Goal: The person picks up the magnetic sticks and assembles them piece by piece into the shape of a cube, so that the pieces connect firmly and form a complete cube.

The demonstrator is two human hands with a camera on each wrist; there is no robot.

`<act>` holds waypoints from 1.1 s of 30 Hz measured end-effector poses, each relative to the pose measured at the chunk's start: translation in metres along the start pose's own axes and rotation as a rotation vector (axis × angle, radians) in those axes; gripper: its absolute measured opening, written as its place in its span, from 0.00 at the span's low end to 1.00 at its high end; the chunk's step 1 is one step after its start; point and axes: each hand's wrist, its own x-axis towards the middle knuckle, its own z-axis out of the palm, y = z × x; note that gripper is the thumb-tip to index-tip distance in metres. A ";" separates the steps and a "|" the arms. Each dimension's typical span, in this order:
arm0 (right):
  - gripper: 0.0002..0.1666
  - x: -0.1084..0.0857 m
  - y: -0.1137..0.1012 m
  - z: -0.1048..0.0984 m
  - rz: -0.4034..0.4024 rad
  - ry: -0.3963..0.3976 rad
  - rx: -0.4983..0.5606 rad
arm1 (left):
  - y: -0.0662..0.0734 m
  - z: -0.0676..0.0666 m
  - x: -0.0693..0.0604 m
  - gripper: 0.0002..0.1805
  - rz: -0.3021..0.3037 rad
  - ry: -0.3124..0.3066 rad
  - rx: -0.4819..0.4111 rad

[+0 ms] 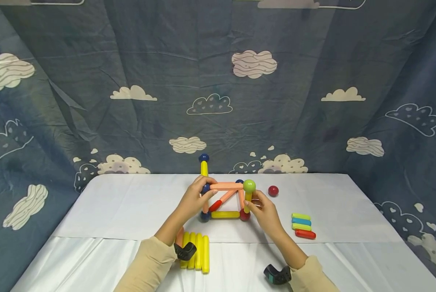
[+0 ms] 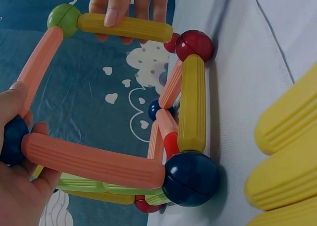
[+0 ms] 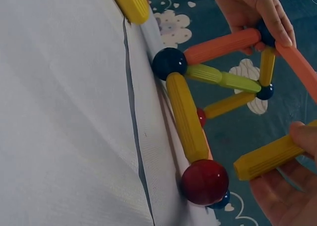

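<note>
A frame of grooved magnetic rods and balls stands on the table. At its upper left corner my left hand (image 1: pixel 193 198) holds a dark blue ball (image 2: pixel 14 139), where orange rods meet. One orange rod (image 1: pixel 226 186) runs level from there to a green ball (image 1: pixel 249 186). Below the green ball hangs a yellow rod (image 2: pixel 133 28), pinched by my right hand (image 1: pixel 266 214). Its lower end is just apart from a red ball (image 3: pixel 204 182) at the base in the right wrist view. A lower yellow rod (image 1: pixel 225 214) links that red ball to another blue ball (image 2: pixel 191 179).
Several loose yellow rods (image 1: pixel 206 254) lie near my left forearm. To the right are short green, blue (image 1: pixel 301 222) and red (image 1: pixel 305 234) rods. A loose red ball (image 1: pixel 273 191) sits behind my right hand. A cloud-patterned curtain (image 1: pixel 218 134) hangs behind the table.
</note>
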 end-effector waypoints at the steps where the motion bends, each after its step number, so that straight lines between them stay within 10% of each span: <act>1: 0.19 0.001 0.001 0.001 -0.004 0.001 -0.003 | 0.000 0.000 0.000 0.11 0.001 -0.003 0.000; 12: 0.24 0.006 0.009 0.002 -0.033 -0.011 -0.008 | -0.001 0.002 0.000 0.13 0.001 0.002 -0.007; 21: 0.42 0.004 0.004 -0.002 -0.285 0.046 -0.201 | 0.000 0.002 -0.001 0.22 0.000 -0.003 0.013; 33: 0.48 -0.020 0.003 -0.039 -0.328 0.016 -0.268 | 0.010 -0.029 -0.029 0.42 -0.167 -0.019 0.085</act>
